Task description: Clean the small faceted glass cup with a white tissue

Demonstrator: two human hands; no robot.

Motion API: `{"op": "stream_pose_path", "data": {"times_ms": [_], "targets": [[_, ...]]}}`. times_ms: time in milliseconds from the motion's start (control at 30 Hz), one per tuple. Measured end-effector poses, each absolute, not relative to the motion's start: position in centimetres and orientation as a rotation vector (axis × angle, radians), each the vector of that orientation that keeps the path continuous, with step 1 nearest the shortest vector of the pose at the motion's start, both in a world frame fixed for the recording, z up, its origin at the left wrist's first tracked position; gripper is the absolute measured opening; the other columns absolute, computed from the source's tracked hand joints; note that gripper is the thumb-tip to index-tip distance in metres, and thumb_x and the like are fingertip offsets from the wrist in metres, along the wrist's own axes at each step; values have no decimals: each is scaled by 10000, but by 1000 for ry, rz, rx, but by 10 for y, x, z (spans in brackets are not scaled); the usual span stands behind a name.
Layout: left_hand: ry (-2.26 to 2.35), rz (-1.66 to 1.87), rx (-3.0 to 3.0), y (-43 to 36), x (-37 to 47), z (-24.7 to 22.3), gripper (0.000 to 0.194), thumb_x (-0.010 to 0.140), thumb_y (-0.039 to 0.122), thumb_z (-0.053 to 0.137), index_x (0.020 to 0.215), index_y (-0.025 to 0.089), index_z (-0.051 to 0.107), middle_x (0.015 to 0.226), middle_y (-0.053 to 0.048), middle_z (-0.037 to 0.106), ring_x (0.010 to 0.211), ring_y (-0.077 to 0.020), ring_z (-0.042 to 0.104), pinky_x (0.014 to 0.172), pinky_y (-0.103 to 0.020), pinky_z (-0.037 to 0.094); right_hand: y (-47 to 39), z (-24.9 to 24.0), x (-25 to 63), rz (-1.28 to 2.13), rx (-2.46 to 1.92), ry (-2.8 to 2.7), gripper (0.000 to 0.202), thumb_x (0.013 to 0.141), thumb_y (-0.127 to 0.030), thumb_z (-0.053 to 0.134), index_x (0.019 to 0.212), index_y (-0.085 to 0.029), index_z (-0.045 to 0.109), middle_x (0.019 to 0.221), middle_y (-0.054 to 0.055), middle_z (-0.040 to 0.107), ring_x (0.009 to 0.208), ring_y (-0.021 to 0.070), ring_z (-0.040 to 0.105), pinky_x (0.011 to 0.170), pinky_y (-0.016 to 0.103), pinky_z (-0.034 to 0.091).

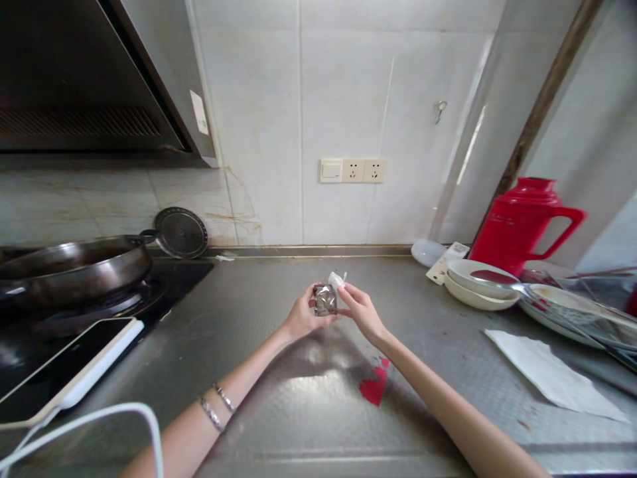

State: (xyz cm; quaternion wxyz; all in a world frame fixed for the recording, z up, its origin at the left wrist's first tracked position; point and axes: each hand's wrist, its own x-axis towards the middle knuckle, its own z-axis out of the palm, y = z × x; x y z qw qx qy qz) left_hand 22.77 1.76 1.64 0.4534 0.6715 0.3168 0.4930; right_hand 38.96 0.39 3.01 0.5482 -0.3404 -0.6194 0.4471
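Note:
My left hand (302,315) is closed round a small, shiny, greyish see-through square block (326,301), its fingers at the block's left side and below. I cannot make out exactly what the block is. Between the fingertips of my right hand (364,311) is a piece of crumpled white tissue (336,279), which meets the block's upper right corner. Both hands are held above the steel counter (259,285). Torn red paper scraps (373,388) lie on the counter below my right hand.
At left, a metal pan (74,269) sits on the black stove, with a phone (74,368) and white cable (99,411) nearer me. At right stand a red thermos (517,222), stacked bowls (480,292) and a plate (572,318). A white paper sheet (552,372) lies nearby.

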Motion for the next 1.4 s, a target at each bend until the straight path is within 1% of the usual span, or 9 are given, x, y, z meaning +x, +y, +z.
{"op": "stream_pose_path", "data": {"times_ms": [133, 233, 467, 633, 833, 900, 967, 1100, 1400], "targets": [[804, 1179, 1662, 14, 228, 15, 739, 567, 246, 820, 1208, 175, 456, 1059, -92, 615, 897, -203, 611, 641, -249, 525, 8, 25, 390, 665, -897, -1527, 357, 874, -475, 519, 892, -169, 701, 761, 22, 681, 721, 178, 633, 645, 284, 543], [762, 1153, 1594, 13, 230, 15, 702, 569, 244, 817, 1176, 164, 474, 1023, -89, 606, 838, -193, 604, 531, -209, 505, 2, 24, 387, 416, -906, -1596, 301, 901, -409, 496, 862, -198, 707, 699, 2, 674, 643, 165, 624, 602, 265, 530], [656, 1117, 1535, 14, 230, 15, 627, 579, 229, 804, 1128, 155, 511, 929, -56, 588, 746, -157, 569, 473, -213, 514, -5, 25, 390, 100, -743, -1770, 304, 923, -238, 458, 1172, -287, 625, 1134, 22, 682, 1088, 222, 626, 969, 387, 492], [642, 1083, 1516, 6, 232, 20, 569, 585, 232, 787, 1090, 152, 537, 872, -36, 576, 720, -149, 561, 475, -210, 507, -1, 24, 394, 87, -768, -1755, 294, 926, -221, 455, 1154, -274, 633, 1076, 41, 705, 1004, 218, 666, 871, 351, 550], [659, 1079, 1449, 4, 233, 26, 552, 570, 227, 772, 1070, 146, 554, 840, -40, 598, 707, -164, 578, 459, -213, 479, -9, 26, 390, 56, -653, -1821, 354, 920, -160, 441, 1216, -287, 588, 1149, 19, 675, 1103, 204, 616, 988, 370, 474], [674, 1081, 1442, 4, 232, 25, 544, 571, 237, 771, 1063, 144, 559, 825, -37, 601, 700, -164, 583, 464, -216, 475, -9, 25, 390, 86, -680, -1802, 316, 921, -187, 442, 1171, -270, 619, 1102, 22, 692, 1048, 212, 641, 948, 365, 492], [690, 1080, 1445, 3, 232, 25, 532, 575, 252, 771, 1051, 141, 562, 816, -34, 599, 683, -159, 582, 470, -223, 478, -6, 24, 390, 148, -788, -1723, 254, 920, -253, 460, 1056, -236, 673, 940, 25, 722, 857, 208, 685, 779, 319, 545], [699, 1060, 1455, -1, 234, 26, 511, 574, 260, 768, 1024, 130, 565, 832, -35, 597, 661, -141, 572, 480, -226, 492, -3, 23, 390, 260, -927, -1618, 287, 911, -352, 479, 821, -196, 702, 616, -8, 632, 538, 147, 582, 512, 239, 459], [737, 1103, 1417, -2, 236, 29, 502, 565, 288, 743, 1004, 126, 561, 802, -28, 595, 660, -147, 579, 453, -221, 499, -13, 25, 384, 209, -856, -1554, 244, 890, -324, 507, 947, -186, 700, 649, 14, 658, 623, 168, 624, 548, 232, 471]]}}
